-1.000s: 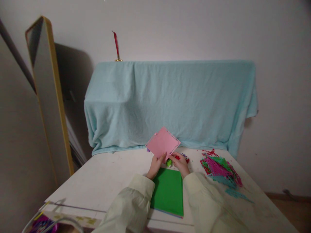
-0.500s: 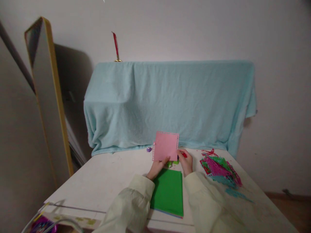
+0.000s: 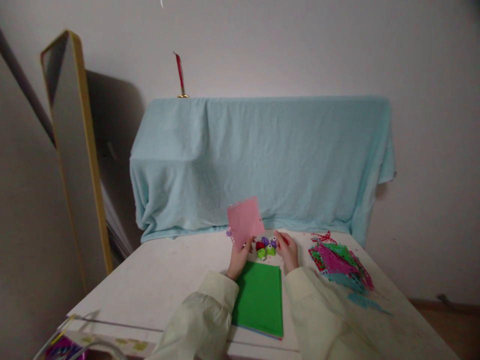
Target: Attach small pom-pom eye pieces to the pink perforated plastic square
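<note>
My left hand pinches a pink sheet of paper near its lower edge. The sheet stands up, tilted, with punched holes along its edges. Beside it, my right hand is closed, apart from the paper; a red bit shows at its fingers, but I cannot make out what it is. Between the hands lie several small coloured pieces that look like craft punches: a red one, green ones and purple ones. Below the hands is a stack of coloured paper with a green sheet on top.
Lacy punched paper strips in pink, green, red and blue lie heaped on the right of the white table. A light blue cloth covers something behind the table. A tall mirror leans at the left.
The pink sheet has tilted and moved left, away from my right hand. The small coloured pieces behind it now show. My right hand has stayed near the same spot.
</note>
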### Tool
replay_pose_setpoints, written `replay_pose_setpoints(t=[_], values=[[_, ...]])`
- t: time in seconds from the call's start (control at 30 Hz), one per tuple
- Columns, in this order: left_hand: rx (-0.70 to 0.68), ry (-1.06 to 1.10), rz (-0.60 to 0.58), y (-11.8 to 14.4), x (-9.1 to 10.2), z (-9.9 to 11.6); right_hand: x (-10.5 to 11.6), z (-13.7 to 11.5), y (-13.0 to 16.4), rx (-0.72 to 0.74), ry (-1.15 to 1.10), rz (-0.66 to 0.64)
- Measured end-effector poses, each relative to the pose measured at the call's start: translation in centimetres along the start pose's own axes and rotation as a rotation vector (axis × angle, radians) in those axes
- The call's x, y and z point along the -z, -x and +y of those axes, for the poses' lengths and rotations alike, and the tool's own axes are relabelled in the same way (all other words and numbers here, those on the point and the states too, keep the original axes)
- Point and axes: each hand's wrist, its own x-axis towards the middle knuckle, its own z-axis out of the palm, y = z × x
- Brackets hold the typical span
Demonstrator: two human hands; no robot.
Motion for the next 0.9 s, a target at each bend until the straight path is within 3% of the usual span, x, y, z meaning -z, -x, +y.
replay_pose_setpoints(t=[0.13, 0.27, 0.6, 0.8, 0.9], values=[[-0.024, 0.104, 0.079, -0.7, 0.5, -0.6, -0.1, 0.3, 0.0, -0.088, -0.029, -0.112], [0.056, 0.232, 0.135, -1.4, 0.6, -1.4, -0.1, 0.4, 0.1, -0.125, -0.03, -0.125], [0.074, 0.285, 0.058, -1.2, 0.5, -1.0, -0.1, 0.6, 0.1, -0.242, -0.081, -0.071], [0.056, 0.28, -0.032, -0.7, 0.3, -0.1, -1.1, 0.3, 0.8, -0.116, -0.139, -0.215], [0.074, 0.254, -0.047, -0.7, 0.2, -0.1, -1.3, 0.2, 1.0, -0.057, -0.129, -0.22]])
